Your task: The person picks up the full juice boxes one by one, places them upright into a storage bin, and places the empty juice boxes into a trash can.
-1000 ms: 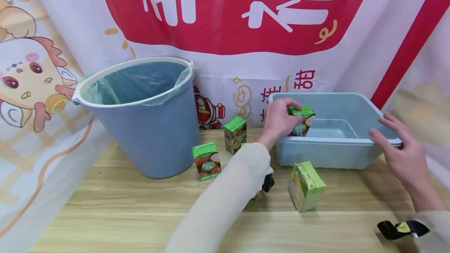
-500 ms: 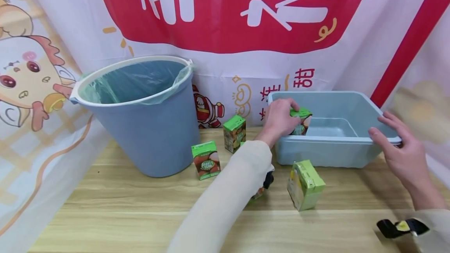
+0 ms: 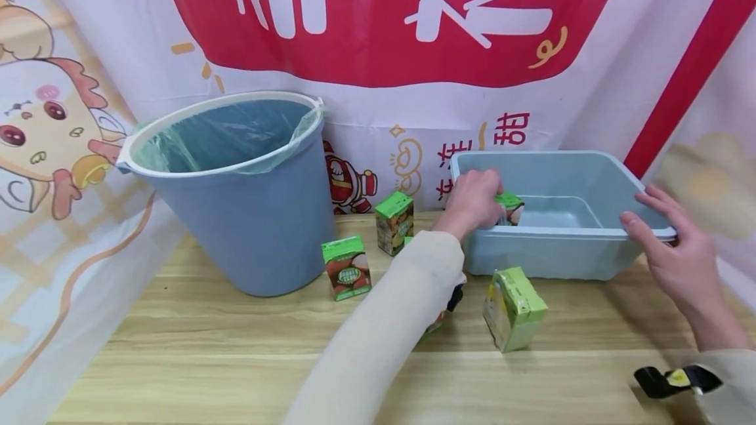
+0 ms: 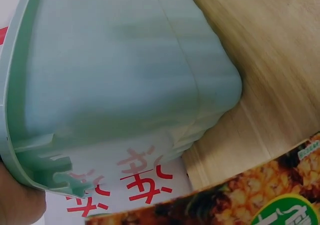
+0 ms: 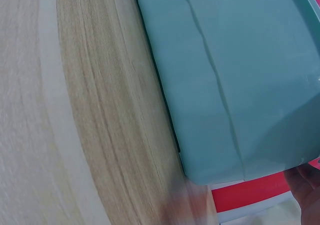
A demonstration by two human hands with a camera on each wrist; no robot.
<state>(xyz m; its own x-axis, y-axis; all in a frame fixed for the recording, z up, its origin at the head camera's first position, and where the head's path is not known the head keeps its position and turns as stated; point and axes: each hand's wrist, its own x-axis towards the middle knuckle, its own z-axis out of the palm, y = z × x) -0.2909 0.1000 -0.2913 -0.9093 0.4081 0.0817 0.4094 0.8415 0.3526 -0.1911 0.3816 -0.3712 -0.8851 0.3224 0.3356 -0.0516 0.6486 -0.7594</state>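
"Pale blue plastic, that tub (image 3: 549, 256), with both hands at it. How are they posed?"

"The left hand (image 3: 474, 199) dips palm-down past the near rim, its forearm slanting up from the bottom edge in a cream sleeve (image 3: 384, 320). The fingers are bent close round a green-topped carton (image 3: 512, 207), though the knuckles hide most of the grip."

"Where does that carton sit?"

"Inside the tub's left end, only its upper part showing."

"And the right hand (image 3: 676, 248)?"

"Curled over the right rim, thumb spread from the fingers."

"The setting?"

"A wood-grain counter (image 3: 207, 359) before a printed cloth (image 3: 378, 110). A blue bin (image 3: 254, 235) with a filmy liner (image 3: 183, 149) stands on the left. Beside it are a red-fronted carton (image 3: 346, 274) and a brown-fronted carton (image 3: 396, 225); a pale green carton (image 3: 515, 310) stands just in front of the tub."

"Any writing?"

"The cloth carries 甜 and 连 in red, below large white characters cut off by the top edge. The red-fronted carton's oval logo is too small to read. The left wrist view catches a pineapple-print carton (image 4: 245, 192), its green oval label cropped."
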